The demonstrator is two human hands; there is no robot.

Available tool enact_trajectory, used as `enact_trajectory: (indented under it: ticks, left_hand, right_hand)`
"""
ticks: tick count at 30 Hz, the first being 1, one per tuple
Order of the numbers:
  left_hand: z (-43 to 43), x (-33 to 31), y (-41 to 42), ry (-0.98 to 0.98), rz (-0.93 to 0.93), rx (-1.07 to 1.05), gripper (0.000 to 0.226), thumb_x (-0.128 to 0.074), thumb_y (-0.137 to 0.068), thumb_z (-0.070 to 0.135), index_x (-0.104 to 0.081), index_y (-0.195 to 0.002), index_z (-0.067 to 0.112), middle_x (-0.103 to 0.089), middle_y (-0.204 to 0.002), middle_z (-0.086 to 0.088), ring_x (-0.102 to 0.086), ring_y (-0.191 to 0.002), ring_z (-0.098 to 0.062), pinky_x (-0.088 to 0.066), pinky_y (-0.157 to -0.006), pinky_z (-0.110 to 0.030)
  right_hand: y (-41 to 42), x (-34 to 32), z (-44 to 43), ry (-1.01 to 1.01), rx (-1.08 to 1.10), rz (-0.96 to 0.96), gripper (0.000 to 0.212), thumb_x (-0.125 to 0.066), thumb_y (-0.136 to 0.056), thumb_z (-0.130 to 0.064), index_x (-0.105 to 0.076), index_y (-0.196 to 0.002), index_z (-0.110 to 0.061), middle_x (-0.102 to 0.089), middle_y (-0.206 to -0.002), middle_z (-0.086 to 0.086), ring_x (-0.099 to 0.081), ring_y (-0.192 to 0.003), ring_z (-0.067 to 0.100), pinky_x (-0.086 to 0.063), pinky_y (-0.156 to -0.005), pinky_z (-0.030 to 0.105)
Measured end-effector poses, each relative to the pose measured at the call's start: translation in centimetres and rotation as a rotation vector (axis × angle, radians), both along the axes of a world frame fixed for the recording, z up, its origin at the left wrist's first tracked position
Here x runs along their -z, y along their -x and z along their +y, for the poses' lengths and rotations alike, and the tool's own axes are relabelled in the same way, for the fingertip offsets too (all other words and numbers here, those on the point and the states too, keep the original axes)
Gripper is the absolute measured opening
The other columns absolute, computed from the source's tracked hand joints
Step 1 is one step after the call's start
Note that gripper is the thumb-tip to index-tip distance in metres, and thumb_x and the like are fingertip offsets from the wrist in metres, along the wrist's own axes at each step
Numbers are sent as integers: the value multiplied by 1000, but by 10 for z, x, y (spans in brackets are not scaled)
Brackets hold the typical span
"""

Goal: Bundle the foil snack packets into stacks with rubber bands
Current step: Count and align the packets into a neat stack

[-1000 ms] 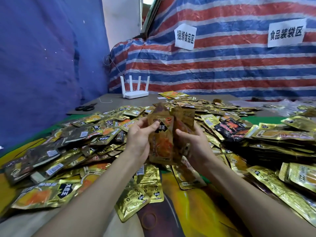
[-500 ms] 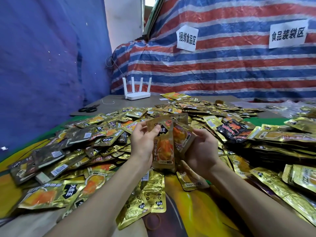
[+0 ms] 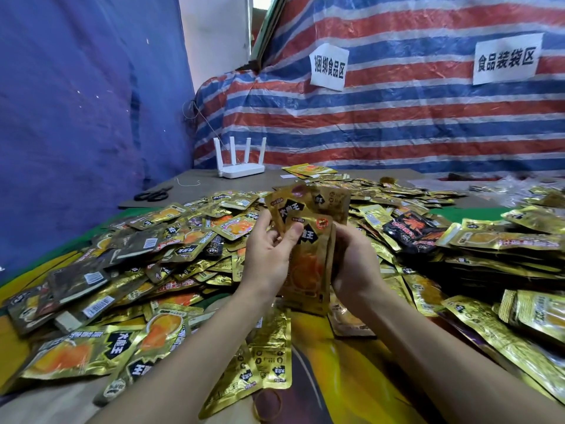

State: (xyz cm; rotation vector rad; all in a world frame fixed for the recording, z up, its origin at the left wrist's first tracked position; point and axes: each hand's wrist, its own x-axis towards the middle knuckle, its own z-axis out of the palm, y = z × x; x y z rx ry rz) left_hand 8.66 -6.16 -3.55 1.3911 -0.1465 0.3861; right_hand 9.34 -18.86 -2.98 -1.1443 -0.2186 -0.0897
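Both hands hold an upright stack of gold foil snack packets (image 3: 312, 258) above the table's middle. My left hand (image 3: 269, 255) grips its left side, thumb pressed on the front packet. My right hand (image 3: 354, 264) curls round the right edge and back. One packet (image 3: 293, 203) at the rear sticks up higher and leans left. A wide heap of loose gold packets (image 3: 171, 249) covers the table all round. A yellow rubber band (image 3: 266, 405) lies flat near the front edge, below my forearms.
A white router (image 3: 240, 166) stands at the back, black scissors (image 3: 153, 194) to its left. A few black packets (image 3: 409, 229) lie right of the stack. Blue and striped tarpaulins wall the table, with two paper signs (image 3: 328, 66) on the striped one.
The fanned-out packets have been squared into a tighter upright stack between both hands. The hands moved closer together and the view shifted slightly.
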Motion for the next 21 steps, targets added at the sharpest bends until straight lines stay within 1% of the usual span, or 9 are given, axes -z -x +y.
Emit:
enact_trajectory:
  ticks: [2,3,5,8,10,12,15,18,21]
  left_hand:
    - [-2,-2,5,-38,-133,-45,47,-67,-93,31,-51,-136,19,-67,-124,-14,-66,-114,-31,-58,-89,-53]
    - [-4,-3,8,-56,-188,-57,35,-65,-96,29,-54,-128,21,-70,-116,-11,-69,-107,-28,-60,-84,-49]
    - [-9,-2,14,-77,-228,-29,26,-62,-97,29,-54,-121,24,-70,-112,-7,-69,-104,-25,-60,-84,-46]
    - [-18,8,21,-65,-190,107,34,-62,-88,17,-50,-120,17,-69,-108,-11,-69,-99,-24,-59,-81,-39]
    - [-19,15,21,-108,-146,192,48,-62,-78,8,-46,-123,12,-67,-109,-17,-67,-93,-23,-57,-78,-37]
    - [-18,17,21,-140,-110,243,59,-62,-71,3,-44,-126,11,-67,-107,-16,-66,-89,-19,-55,-78,-35]
    - [-16,18,20,-184,-118,191,62,-69,-64,4,-48,-122,13,-70,-101,-5,-70,-86,-12,-57,-73,-26]
    - [-14,19,19,-271,-135,66,65,-84,-61,13,-53,-118,18,-66,-112,-10,-70,-98,-16,-59,-80,-29]
    - [-13,23,15,-288,-82,110,72,-93,-66,9,-52,-124,18,-71,-109,-1,-71,-98,-9,-56,-83,-23]
  right_hand:
    - [1,-7,0,16,43,-47,29,-52,-93,-29,-77,-100,-15,-76,-102,17,-74,-92,33,-60,-75,48]
    - [3,-9,0,26,85,-76,30,-49,-95,-29,-77,-96,-18,-76,-99,14,-74,-92,30,-61,-71,43]
    - [5,-11,0,11,166,-125,32,-45,-99,-21,-75,-88,-18,-76,-87,9,-73,-80,22,-58,-60,33]
    - [9,-7,4,30,291,-173,30,-42,-102,-8,-69,-88,-10,-70,-77,4,-66,-71,17,-53,-58,27]
    - [11,-2,7,28,330,-180,28,-43,-103,-8,-68,-90,-9,-68,-76,1,-65,-68,10,-52,-55,23]
    - [11,1,8,14,328,-184,29,-42,-104,-9,-67,-90,-11,-68,-73,-3,-65,-65,5,-52,-52,21]
    - [10,1,7,-5,324,-180,29,-44,-103,-11,-68,-86,-13,-67,-69,-5,-65,-63,8,-52,-50,23]
    - [7,2,4,-1,362,-153,28,-46,-101,-14,-70,-86,-15,-68,-73,-1,-65,-66,12,-54,-52,27]
    - [4,3,3,63,378,-129,28,-47,-101,-15,-71,-87,-16,-69,-78,2,-67,-69,12,-57,-57,29]
